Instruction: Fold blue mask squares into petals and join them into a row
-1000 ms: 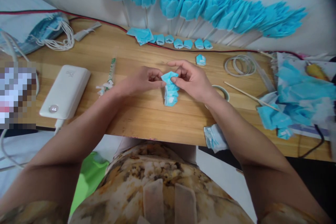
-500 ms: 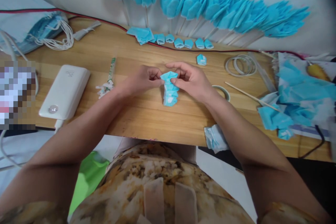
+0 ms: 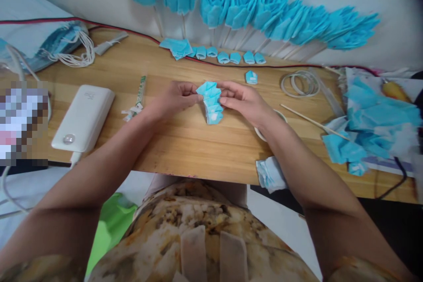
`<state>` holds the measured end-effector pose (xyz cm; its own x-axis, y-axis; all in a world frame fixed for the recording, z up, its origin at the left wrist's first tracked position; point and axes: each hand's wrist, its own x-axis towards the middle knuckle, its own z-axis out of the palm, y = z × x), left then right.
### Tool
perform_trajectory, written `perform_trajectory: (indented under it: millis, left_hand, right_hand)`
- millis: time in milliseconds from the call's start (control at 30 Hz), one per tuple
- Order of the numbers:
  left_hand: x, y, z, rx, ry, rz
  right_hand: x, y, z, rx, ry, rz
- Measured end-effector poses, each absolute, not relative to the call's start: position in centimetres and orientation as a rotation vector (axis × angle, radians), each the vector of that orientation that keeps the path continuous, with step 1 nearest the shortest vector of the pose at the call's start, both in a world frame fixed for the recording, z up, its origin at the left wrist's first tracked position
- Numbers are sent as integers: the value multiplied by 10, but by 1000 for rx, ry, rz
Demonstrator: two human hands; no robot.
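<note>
A strip of overlapping, folded blue fabric petals is held up between my two hands, over the middle of the wooden table. My left hand pinches its upper left edge between thumb and fingers. On the opposite edge, the thumb and curled fingers of my right hand grip the strip. A small white patch shows at its lower end. Beyond my right hand lies a single folded blue petal. Several more folded petals stand in a row by the wall, beside flat blue fabric pieces.
Blue fabric flowers on sticks lean on the wall. At left are a white power bank and white scraps. A tape roll is partly under my right wrist. Rightward lie a wooden stick, coiled strip and crumpled blue fabric.
The strip has moved slightly up and left, and its petals are fanned out more. Both hands have shifted a little with it. The view has tilted slightly.
</note>
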<state>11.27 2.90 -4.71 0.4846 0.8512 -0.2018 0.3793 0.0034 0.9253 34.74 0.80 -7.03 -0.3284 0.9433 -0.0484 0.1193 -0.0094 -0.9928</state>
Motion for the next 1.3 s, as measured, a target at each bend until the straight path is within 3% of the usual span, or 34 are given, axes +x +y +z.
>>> perform_trajectory:
  millis: [433, 767, 1300]
  left_hand:
    - [106, 33, -44, 1621, 986, 456]
    - [108, 31, -48, 1644, 1064, 718]
    - [111, 35, -56, 1559, 1020, 575]
  right_hand:
    - [349, 12, -69, -1191, -1504, 1310]
    - [345, 10, -69, -1160, -1498, 1338]
    - [344, 4, -67, -1224, -1522, 1315]
